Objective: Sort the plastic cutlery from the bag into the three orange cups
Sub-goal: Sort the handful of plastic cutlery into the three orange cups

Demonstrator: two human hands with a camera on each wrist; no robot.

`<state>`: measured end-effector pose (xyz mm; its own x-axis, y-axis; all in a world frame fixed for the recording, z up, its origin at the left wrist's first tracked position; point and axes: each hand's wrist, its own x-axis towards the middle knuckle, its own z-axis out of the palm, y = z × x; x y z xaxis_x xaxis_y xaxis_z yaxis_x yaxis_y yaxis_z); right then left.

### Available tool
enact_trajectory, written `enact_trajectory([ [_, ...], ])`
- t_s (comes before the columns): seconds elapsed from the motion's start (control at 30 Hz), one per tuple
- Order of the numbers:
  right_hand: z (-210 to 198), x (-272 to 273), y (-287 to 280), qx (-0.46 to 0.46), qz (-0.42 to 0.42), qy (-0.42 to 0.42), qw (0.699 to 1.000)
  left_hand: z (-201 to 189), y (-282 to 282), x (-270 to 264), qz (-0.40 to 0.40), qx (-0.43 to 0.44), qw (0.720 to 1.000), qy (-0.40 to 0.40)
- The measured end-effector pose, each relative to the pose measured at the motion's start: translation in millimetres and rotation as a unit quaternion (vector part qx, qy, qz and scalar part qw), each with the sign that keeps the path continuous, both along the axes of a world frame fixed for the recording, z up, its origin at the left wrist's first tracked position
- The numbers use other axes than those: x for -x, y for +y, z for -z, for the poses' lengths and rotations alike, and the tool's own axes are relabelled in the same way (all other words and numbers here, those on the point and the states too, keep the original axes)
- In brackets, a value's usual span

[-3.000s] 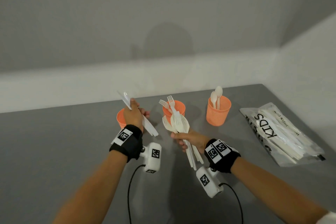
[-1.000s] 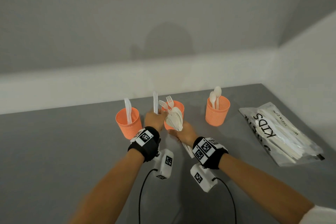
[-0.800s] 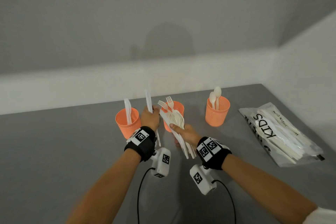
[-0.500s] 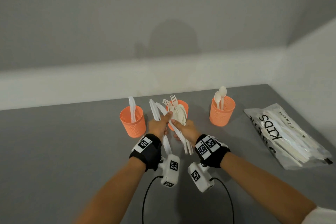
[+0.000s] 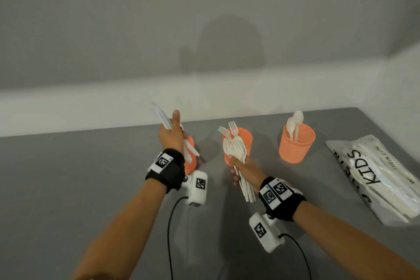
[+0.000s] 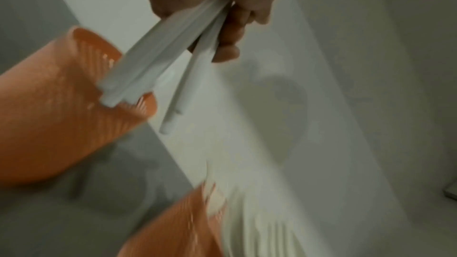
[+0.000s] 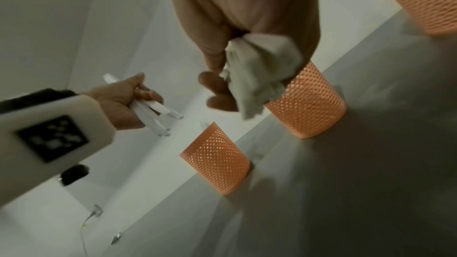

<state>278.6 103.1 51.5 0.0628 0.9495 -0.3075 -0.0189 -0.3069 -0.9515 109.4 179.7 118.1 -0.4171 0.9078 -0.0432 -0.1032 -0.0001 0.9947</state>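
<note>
Left hand (image 5: 171,136): raised over the left cup, fingers curled round a few white knives (image 5: 189,146), handle ends pointing down at the rim.
Left cup (image 5: 190,167): on the grey worktop (image 5: 68,177), mostly hidden behind the left wrist.
Right hand (image 5: 244,167): clenched round a bundle of forks and spoons (image 5: 236,148), heads up, just in front of the middle cup.
Middle cup (image 5: 246,137): holds two forks.
Right cup (image 5: 296,146): holds two spoons.
Bag (image 5: 377,177): flat at the far right, cutlery inside.
</note>
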Motion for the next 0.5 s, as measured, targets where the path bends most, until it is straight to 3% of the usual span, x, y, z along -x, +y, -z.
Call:
enact_trajectory([
  [0.17, -3, -5, 1, 0.010, -0.017, 0.014, 1.000, -11, 45, 21, -0.031, -0.090, 0.991, 0.090],
  [0.5, 3, -17, 1, 0.026, 0.041, 0.031, 0.998, 57, 50, 20, -0.010, -0.035, 0.992, 0.121],
])
